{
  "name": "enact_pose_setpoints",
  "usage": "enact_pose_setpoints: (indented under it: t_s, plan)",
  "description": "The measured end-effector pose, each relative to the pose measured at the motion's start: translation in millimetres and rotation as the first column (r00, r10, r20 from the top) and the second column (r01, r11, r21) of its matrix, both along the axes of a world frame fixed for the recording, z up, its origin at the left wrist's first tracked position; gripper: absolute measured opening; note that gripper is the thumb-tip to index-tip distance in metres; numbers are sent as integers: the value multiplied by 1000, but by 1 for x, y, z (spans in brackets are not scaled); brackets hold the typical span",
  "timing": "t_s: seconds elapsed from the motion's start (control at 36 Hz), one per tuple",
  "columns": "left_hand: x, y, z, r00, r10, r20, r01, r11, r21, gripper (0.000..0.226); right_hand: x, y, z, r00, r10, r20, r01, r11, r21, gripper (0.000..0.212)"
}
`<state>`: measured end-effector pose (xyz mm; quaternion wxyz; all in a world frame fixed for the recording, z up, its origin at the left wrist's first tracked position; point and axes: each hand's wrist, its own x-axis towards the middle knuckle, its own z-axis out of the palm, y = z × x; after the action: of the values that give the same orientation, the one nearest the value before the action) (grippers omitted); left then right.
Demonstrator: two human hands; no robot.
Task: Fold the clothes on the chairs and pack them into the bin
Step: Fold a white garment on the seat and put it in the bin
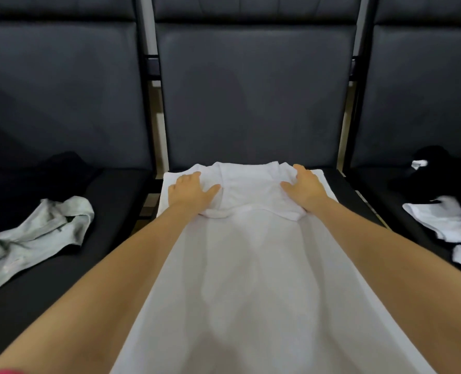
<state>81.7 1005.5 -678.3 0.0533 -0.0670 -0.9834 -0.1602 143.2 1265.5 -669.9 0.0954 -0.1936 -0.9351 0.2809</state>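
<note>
A white shirt (251, 265) lies spread lengthwise on the seat of the middle black chair (251, 103), its collar end toward the backrest and both sleeves folded in over the chest. My left hand (194, 191) lies flat on the left shoulder area with its fingers straight and the thumb out toward the middle. My right hand (303, 186) presses flat on the right shoulder area in the same way. No bin is in view.
A pale green garment (35, 238) lies crumpled on the left chair's seat with a black garment (62, 168) behind it. On the right chair lie a black garment (434, 171) and a white one (450, 225). Narrow gaps separate the chairs.
</note>
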Motion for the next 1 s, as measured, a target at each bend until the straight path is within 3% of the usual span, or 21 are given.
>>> enact_pose_setpoints:
  t_s: [0.08, 0.17, 0.28, 0.33, 0.44, 0.58, 0.69, 0.78, 0.89, 1.0]
  plan:
    - [25, -9, 9, 999, -5, -36, 6, 1000, 22, 66, 23, -4, 10, 998, -41, -48, 37, 997, -69, 60]
    - [56, -13, 19, 1000, 7, -19, -4, 988, 156, 62, 47, -15, 20, 989, -78, -125, 56, 984, -168, 54]
    - [106, -16, 34, 998, -67, 5, 61, 924, 378, 56, 92, -39, 34, 985, 5, -175, -43, 975, -216, 39]
    - [134, -17, 40, 991, -135, -8, 127, 906, 405, 49, 117, -52, 37, 982, 93, -162, -126, 970, -207, 29]
    - [191, -21, 54, 955, -293, -43, 286, 875, 390, 29, 163, -70, 40, 946, 300, -125, -316, 937, -146, 15]
    - [247, -33, 56, 886, -463, -29, 440, 821, 364, 24, 218, -82, 45, 883, 468, -34, -469, 878, -96, 21]
    - [279, -47, 47, 799, -598, 59, 584, 796, 161, 24, 253, -82, 49, 765, 638, 92, -627, 769, -119, 24]
    - [292, -55, 41, 724, -673, 154, 674, 737, 49, 22, 264, -82, 44, 705, 688, 173, -684, 724, -95, 29]
    - [294, -60, 24, 646, -749, 148, 764, 634, -122, 46, 270, -82, 39, 639, 710, 295, -724, 685, -82, 29]
    - [289, -62, 17, 603, -797, 29, 798, 601, -50, 29, 267, -88, 39, 626, 715, 310, -724, 681, -109, 29]
